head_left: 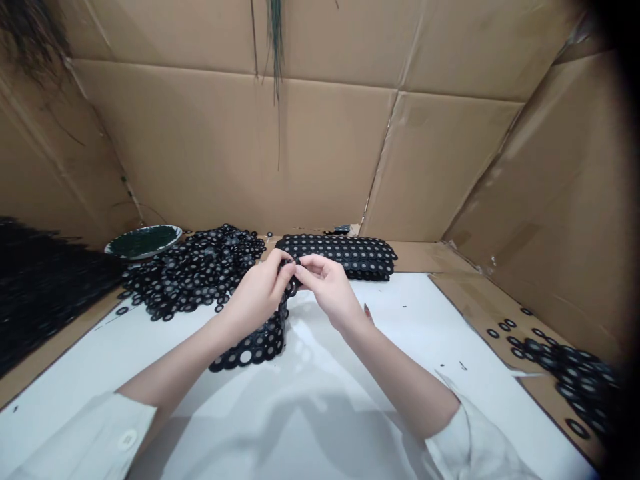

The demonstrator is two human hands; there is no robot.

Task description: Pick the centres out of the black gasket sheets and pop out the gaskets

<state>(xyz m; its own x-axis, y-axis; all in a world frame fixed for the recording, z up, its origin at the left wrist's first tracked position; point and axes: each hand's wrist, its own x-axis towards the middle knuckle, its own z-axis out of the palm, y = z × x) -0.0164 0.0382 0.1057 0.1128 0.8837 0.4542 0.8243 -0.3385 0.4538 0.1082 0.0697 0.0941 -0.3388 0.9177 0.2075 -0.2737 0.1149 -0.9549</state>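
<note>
Two hands, left hand (260,283) and right hand (327,283), pinch one black ring mesh (260,337), fingertips closed on its upper edge above the white sheet (320,413). Beyond: one folded mesh stack (345,253), two ring piles, left (200,267) and right (575,373), one dish (145,241); cardboard walls (225,147) enclose the surface.

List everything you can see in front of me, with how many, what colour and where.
linked-ring piece: one, black, under and between the hands
folded ring sheet: one, black with pale dots, back centre
heap of rings: many, black, back left
scattered rings: many, black, right
dish: one, pale rim, dark green contents, far left
dark pile: one, black, left edge
hanging strands: two bunches, green and dark, top
cardboard walls: three, brown, around
worktop: one, white, below
sleeves: two, whitish, lower corners
hands: left and right, bare, centre
</note>
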